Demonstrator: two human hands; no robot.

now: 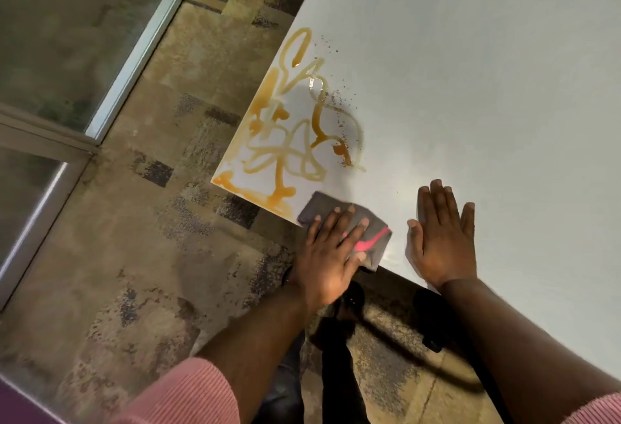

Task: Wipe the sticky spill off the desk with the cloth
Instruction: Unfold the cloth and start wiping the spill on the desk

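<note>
An amber sticky spill (pixel 292 131) loops in squiggles over the near left corner of the white desk (pixel 487 70), with dark specks scattered along its right side. A folded grey cloth (pixel 342 215) with a pink mark lies at the desk's front edge, just below the spill. My left hand (pixel 331 255) presses flat on the cloth, fingers spread over it. My right hand (pixel 443 238) rests palm down on the bare desk to the right of the cloth, fingers apart, holding nothing.
The desk corner (pixel 215 181) juts over a patterned brown carpet (pixel 141 238). A glass wall with a metal frame (pixel 134 60) stands at the left. Dark shoes (pixel 349 302) and a black desk leg (pixel 430 322) show below the front edge.
</note>
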